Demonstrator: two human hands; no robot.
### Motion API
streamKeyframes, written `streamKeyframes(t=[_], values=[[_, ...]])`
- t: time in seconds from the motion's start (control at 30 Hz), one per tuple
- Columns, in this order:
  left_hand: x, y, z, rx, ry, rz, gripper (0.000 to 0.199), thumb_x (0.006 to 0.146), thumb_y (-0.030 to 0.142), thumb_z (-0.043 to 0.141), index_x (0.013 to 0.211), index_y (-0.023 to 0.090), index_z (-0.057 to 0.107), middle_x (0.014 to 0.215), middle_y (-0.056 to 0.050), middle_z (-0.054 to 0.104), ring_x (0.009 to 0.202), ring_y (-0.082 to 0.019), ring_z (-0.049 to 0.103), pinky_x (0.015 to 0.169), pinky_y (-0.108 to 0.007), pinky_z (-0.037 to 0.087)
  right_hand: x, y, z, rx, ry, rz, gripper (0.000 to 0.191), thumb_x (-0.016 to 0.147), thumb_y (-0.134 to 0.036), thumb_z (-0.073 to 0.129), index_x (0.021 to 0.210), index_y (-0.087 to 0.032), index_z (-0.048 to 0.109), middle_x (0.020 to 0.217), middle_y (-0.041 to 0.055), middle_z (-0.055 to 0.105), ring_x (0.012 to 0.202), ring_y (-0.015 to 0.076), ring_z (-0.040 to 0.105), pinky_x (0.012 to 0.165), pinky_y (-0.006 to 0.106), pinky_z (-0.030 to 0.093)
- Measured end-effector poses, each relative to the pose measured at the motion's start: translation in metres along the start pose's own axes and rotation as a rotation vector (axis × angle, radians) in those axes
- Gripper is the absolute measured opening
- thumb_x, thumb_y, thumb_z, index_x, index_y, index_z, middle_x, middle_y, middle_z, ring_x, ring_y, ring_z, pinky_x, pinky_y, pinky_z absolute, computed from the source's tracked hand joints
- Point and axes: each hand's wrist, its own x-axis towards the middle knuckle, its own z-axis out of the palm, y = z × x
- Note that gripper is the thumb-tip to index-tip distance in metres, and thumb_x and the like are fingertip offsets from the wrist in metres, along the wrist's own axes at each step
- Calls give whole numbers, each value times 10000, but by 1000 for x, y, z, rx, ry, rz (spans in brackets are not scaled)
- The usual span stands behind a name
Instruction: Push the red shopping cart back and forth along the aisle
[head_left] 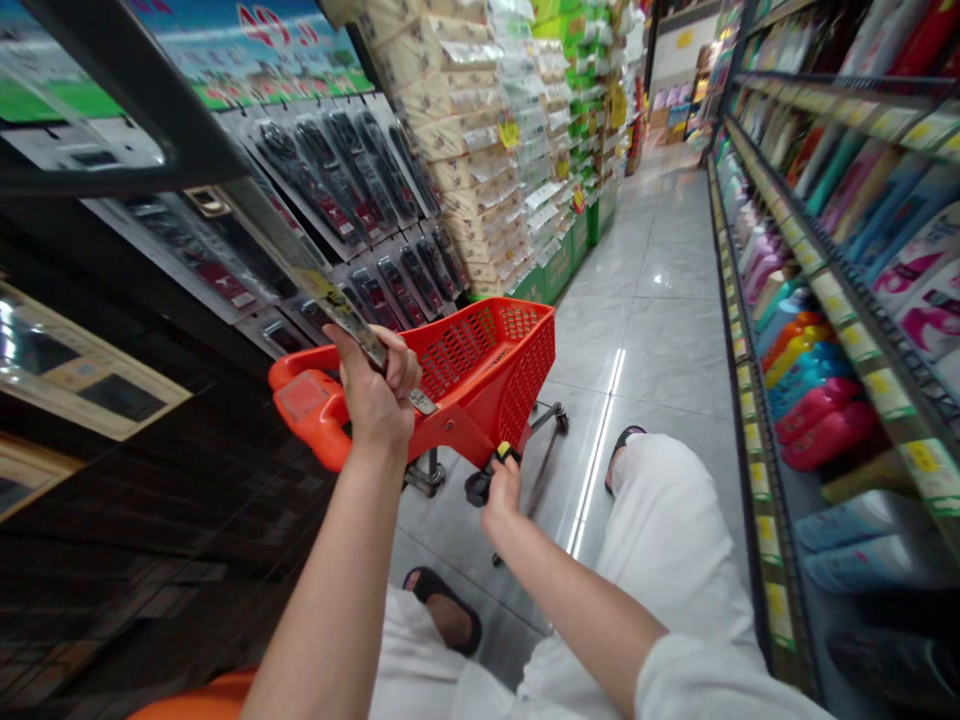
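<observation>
My left hand [375, 385] is closed around a long, flat strip [326, 290] with printed patches, which slants up to the left. Its lower end pokes out below my fingers, over the side of a red shopping cart [487, 345]. Lower and to the right, my right hand [504, 490] is closed on a small black and yellow object [484, 485] beside the cart's lower frame; its exact kind is unclear. The cart's basket looks mostly bare inside, and neither hand grips its handle [304, 400].
Packaged dark goods [360, 190] hang on a rack at left. Stacked cartons [465, 150] line the aisle beyond. Shelves of bottles [817, 370] run along the right. Grey tiled floor [660, 270] stretches ahead. My feet, in sandals [450, 610], are near the cart.
</observation>
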Motion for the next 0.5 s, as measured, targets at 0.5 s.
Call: streamKeyframes(t=[0.5], values=[[5, -3, -12, -58, -170, 39, 578, 919, 600, 394, 597, 150, 562, 376, 73, 258, 308, -47, 203, 351, -179, 155, -46, -97, 22, 85, 43, -117, 439, 757, -268, 583, 1187, -186, 617, 1046, 48, 684, 994, 202, 624, 889, 339, 500]])
